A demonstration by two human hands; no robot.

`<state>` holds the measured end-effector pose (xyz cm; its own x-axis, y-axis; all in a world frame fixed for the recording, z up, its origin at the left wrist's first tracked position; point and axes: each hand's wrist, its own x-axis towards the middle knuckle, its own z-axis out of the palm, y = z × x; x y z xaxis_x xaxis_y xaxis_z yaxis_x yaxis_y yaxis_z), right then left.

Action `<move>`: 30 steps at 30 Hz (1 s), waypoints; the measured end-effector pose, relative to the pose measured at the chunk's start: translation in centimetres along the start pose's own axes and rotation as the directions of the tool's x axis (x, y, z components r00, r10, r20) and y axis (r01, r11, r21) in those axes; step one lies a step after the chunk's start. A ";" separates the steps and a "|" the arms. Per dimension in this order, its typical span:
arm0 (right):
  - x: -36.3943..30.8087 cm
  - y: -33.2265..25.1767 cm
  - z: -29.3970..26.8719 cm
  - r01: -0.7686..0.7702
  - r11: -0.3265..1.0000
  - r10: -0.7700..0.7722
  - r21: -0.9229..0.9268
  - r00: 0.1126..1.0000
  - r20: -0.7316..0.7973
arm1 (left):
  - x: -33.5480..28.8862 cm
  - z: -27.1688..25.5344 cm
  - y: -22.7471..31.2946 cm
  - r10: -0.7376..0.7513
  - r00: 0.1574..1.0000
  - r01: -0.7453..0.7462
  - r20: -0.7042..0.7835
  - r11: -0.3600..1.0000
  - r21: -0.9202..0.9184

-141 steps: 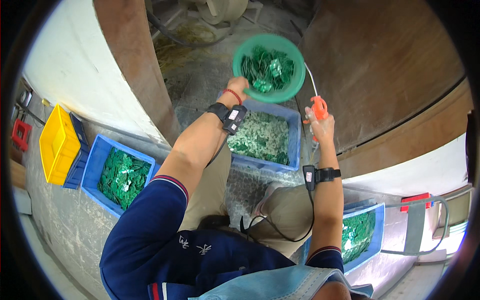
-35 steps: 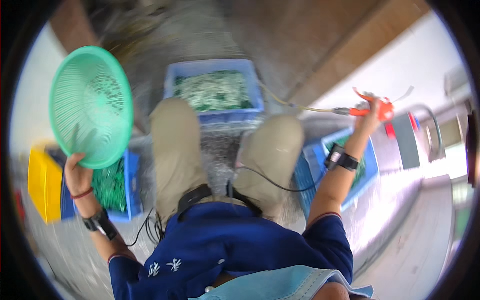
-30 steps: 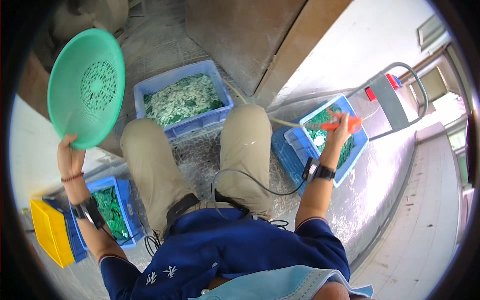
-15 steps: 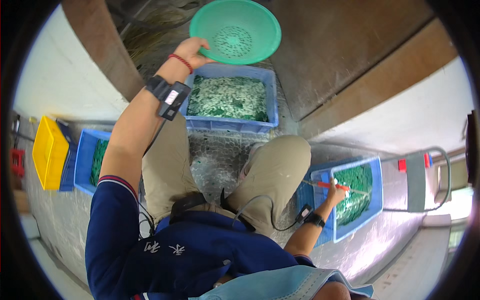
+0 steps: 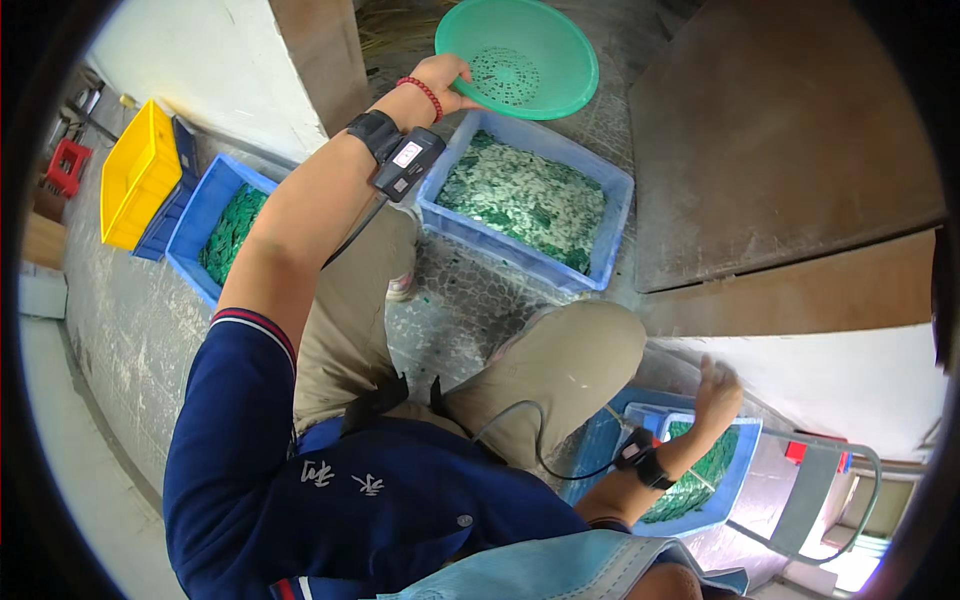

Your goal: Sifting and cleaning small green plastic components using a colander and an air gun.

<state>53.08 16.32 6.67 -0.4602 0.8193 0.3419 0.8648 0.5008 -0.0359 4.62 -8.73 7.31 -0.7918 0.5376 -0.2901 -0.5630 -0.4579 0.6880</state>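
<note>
My left hand [image 5: 442,84] is closed on the rim of a light green plastic colander [image 5: 560,70], its thumb inside the bowl. The colander is tilted over the far end of a blue bin [image 5: 535,262] holding pale and green small flat pieces [image 5: 525,195]. My right hand [image 5: 718,396] is raised above another blue bin [image 5: 715,515] of green pieces [image 5: 665,505] at the right. Its fingers are smeared by motion. A thin rod-like tool with a red part [image 5: 657,441] lies across that right bin, partly hidden behind my wrist.
At the left stand a blue bin of green pieces [image 5: 235,225] and a yellow bin [image 5: 135,180] stacked on a dark blue one. A brown board [image 5: 780,150] stands at the far right. A grey metal frame [image 5: 805,490] is beside the right bin.
My right hand has let go of the red-handled tool and moved up and away from it. My left hand still holds the colander. The view has turned, shifting the bins.
</note>
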 end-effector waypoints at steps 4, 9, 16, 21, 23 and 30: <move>6.3 -8.7 -3.4 0.324 0.888 -0.356 0.325 0.934 0.041 | 0.1 -0.1 1.2 0.034 0.998 -0.034 -0.054 0.999 0.011; 13.1 -16.3 -1.8 0.187 0.751 -0.542 0.633 0.722 0.430 | 3.2 -3.7 0.5 0.092 0.996 -0.091 -0.021 0.995 0.042; 18.9 -22.0 14.5 0.485 0.729 -0.667 0.483 0.341 0.663 | 6.4 -6.0 1.2 0.043 0.999 -0.042 -0.010 0.995 0.086; 14.2 -19.6 29.6 0.805 0.381 -0.748 0.454 -0.020 0.664 | 6.9 -7.1 1.3 0.030 0.995 0.001 -0.097 0.951 0.308; 12.5 -21.4 31.3 0.805 0.374 -0.686 0.459 -0.093 0.722 | 7.1 -9.5 1.6 0.031 0.993 0.003 -0.111 0.957 0.291; 10.7 -23.0 33.4 0.897 0.103 -0.705 0.430 -0.239 0.667 | 6.5 -7.5 1.4 -0.065 0.986 0.103 -0.151 0.960 0.260</move>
<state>21.62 22.89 -20.20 -0.6342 -0.3624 -0.6829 -0.4097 0.9066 -0.1006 -3.06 -11.17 1.42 -0.7805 0.4528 -0.4312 -0.5603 -0.2004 0.8037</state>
